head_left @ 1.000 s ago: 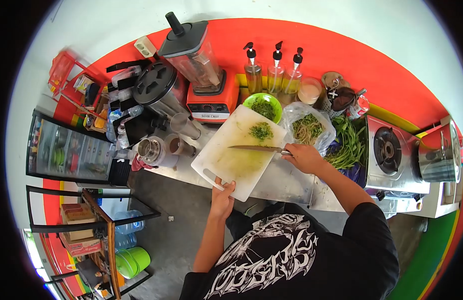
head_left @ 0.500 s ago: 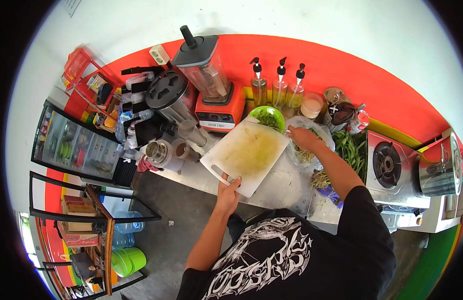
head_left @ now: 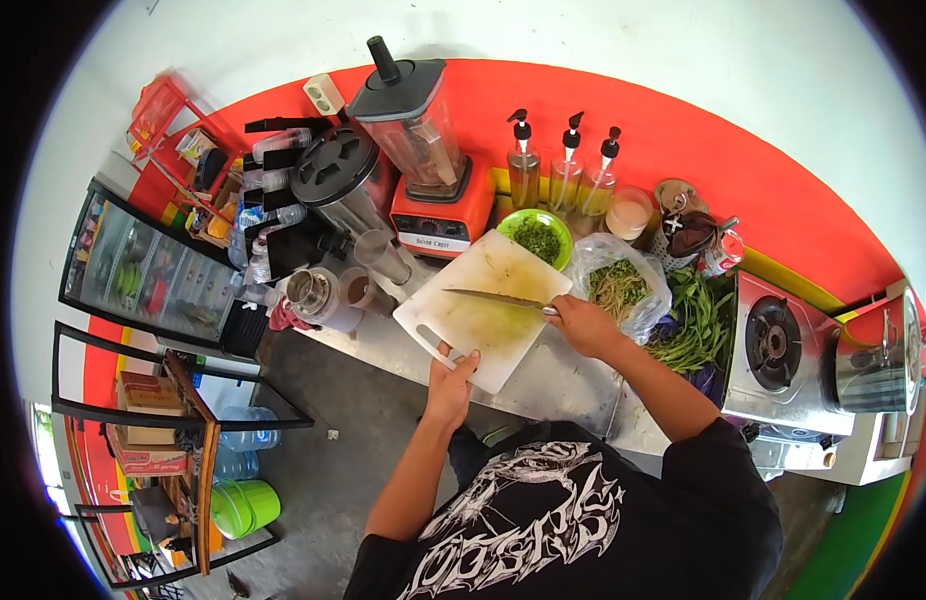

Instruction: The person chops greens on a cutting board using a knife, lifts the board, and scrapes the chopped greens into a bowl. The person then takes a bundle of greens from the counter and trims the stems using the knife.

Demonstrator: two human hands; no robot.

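The knife [head_left: 491, 298] extends across the cutting board [head_left: 463, 322], which is over the counter [head_left: 568, 385]. Just behind the board is the bowl [head_left: 505, 226] with chopped greens [head_left: 538, 238] in it, three pump bottles [head_left: 566, 182] behind that and the blender [head_left: 438, 222] to its left. Rightward come the plastic bag [head_left: 591, 253] (stems [head_left: 615, 290] inside), the leafy greens [head_left: 698, 335], the stove [head_left: 813, 390] and, farthest right, the pot [head_left: 871, 372].

Metal counter [head_left: 563, 385] bearing red blender [head_left: 433, 190], three pump bottles [head_left: 566, 182], green bowl [head_left: 567, 248], clear plastic bag [head_left: 657, 296]
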